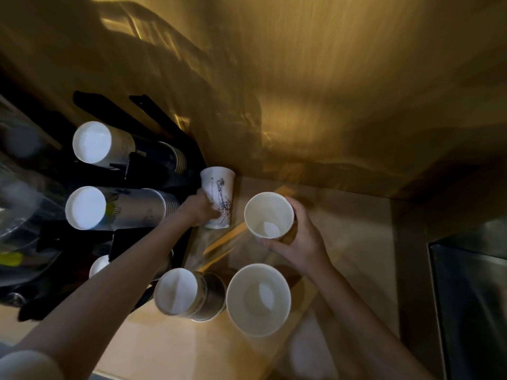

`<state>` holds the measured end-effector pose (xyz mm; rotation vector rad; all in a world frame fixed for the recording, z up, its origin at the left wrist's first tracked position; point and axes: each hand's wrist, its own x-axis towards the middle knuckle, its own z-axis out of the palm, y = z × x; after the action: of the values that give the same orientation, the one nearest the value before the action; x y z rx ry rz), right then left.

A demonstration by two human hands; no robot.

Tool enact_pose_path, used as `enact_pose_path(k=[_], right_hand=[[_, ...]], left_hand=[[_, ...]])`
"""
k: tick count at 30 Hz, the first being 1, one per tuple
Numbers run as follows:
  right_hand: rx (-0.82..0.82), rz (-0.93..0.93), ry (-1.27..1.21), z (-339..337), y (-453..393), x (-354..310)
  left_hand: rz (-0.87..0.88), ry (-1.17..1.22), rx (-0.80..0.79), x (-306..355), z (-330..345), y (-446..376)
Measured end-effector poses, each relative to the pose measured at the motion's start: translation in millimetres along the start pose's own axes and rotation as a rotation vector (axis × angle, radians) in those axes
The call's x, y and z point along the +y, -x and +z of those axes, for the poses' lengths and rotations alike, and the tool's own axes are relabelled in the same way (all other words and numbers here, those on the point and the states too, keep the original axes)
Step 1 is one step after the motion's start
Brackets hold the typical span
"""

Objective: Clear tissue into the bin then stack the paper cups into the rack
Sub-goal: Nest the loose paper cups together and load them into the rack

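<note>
Fingers of left hand (pixel 204 208) clamped around printed paper cup (pixel 219 197) (upside down), just beside black rack (pixel 142 165) holding cup stacks (pixel 115 207). Right hand (pixel 299 237) wrapped around open white cup (pixel 269 215), mouth up. Both forearms stretched forward over wooden counter (pixel 170 341); another upright cup (pixel 258 300) nearer than right fingers.

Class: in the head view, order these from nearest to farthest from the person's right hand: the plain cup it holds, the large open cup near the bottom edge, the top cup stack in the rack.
1. Plain cup, in the right hand.
2. Large open cup, just below it on the counter.
3. Top cup stack, far left in the black rack.
</note>
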<state>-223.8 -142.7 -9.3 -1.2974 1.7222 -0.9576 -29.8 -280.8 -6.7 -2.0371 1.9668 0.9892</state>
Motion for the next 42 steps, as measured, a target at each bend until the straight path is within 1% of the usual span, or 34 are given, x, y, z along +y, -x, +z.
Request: enact_pose_path(k=[5, 10, 13, 15, 17, 20, 22, 24, 27, 29, 31, 34, 38, 40, 42], right_hand=[[-0.022, -0.001, -0.006, 0.3, 0.9, 0.9], [-0.024, 0.015, -0.033, 1.2, -0.1, -0.3], [-0.021, 0.015, -0.066, 1.3, 0.5, -2.8], [-0.025, 0.016, -0.081, 1.1, 0.1, -3.9], [-0.037, 0.029, -0.093, 1.2, -0.2, -3.5], [-0.052, 0.032, -0.122, 2.2, 2.0, -4.3], [-0.065, 0.029, -0.131, 3.2, 3.2, -4.2], [-0.117, 0.036, -0.126, 2.6, 3.3, -5.7], [-0.214, 0.015, -0.073, -5.1, 2.4, -10.6], [-0.243, 0.054, -0.127, -17.5, 1.9, -20.1], [-0.23, 0.057, -0.188, -31.1, 1.7, -34.7], [-0.206, -0.033, -0.223, -40.7, 5.0, -62.7], [-0.101, -0.112, -0.123, -35.6, 6.2, -78.6], [-0.064, -0.116, -0.083, -32.0, 3.9, -73.5], [-0.065, -0.099, -0.043, -27.5, 1.8, -62.7]], left_hand=[[0.031, 0.134, -0.065, -6.6, 12.0, -12.6], [0.001, 0.161, -0.089, -2.0, 6.9, -7.5], [-0.023, 0.308, -0.202, 5.9, -12.9, 11.9], [0.017, 0.405, -0.23, 13.4, -28.8, 27.4], [0.078, 0.493, -0.178, 20.7, -41.8, 43.7], [0.204, 0.561, 0.029, 31.0, -50.2, 64.2], [0.324, 0.558, 0.126, 38.0, -47.2, 77.6], [0.419, 0.545, 0.141, 44.1, -37.9, 86.8], [0.458, 0.448, 0.181, 47.9, -19.9, 89.8], [0.442, 0.388, 0.223, 46.2, -9.3, 88.1], [0.436, 0.333, 0.255, 44.4, -1.1, 88.3], [0.459, 0.248, 0.261, 44.5, 6.4, 89.8], [0.456, 0.212, 0.244, 46.4, 12.6, 89.4], [0.435, 0.178, 0.22, 46.4, 12.1, 88.7], [0.427, 0.142, 0.189, 46.7, 9.0, 90.2]])
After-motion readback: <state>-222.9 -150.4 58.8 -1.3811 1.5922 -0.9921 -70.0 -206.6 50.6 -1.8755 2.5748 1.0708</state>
